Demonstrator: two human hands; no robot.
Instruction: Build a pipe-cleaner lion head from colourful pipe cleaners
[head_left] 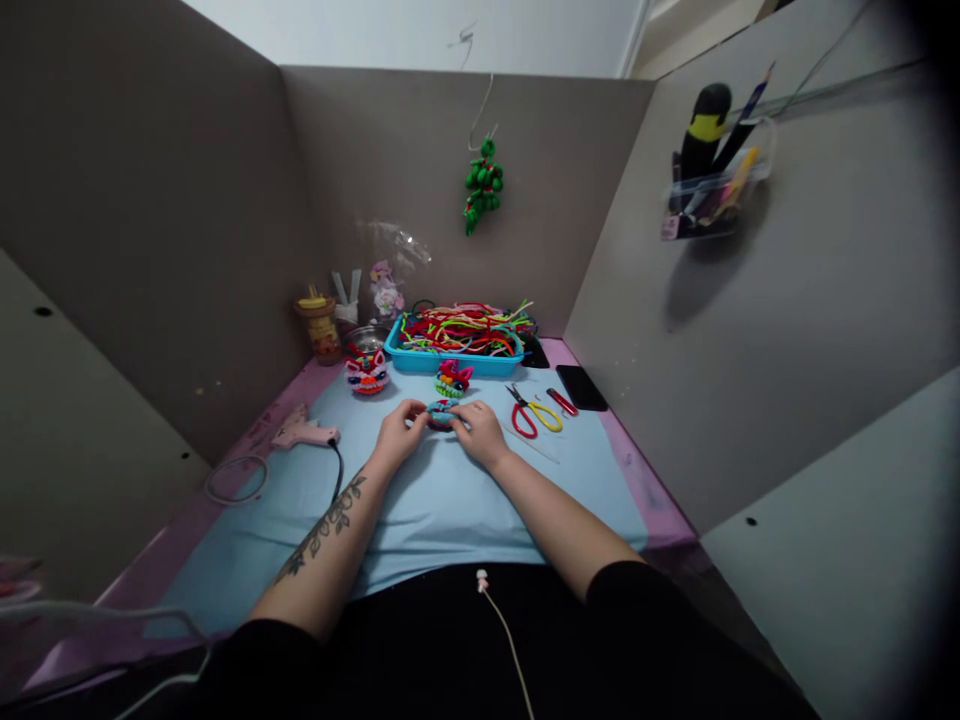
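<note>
Between my two hands is a small round craft piece (pixel 442 411), light blue with red, which looks made of fuzzy pipe cleaner. My left hand (pixel 403 432) pinches its left side, and my right hand (pixel 478 430) grips the right side. Fingers cover part of its edges. Just behind it sits a pink, green and yellow animal-head figure (pixel 453 379). A similar pink and orange head figure (pixel 367 373) stands further left. Right of my right hand lie scissors (pixel 533 412) with one red and one yellow handle, and a thin stick (pixel 534 444).
A blue tray (pixel 454 363) heaped with coloured pipe cleaners stands at the back. A pink glue gun (pixel 304 430) with a cord lies left. A red cutter (pixel 562 402) and a black phone (pixel 581 387) lie right. Grey partitions (pixel 420 150) enclose the table; a pen holder (pixel 712 195) hangs right.
</note>
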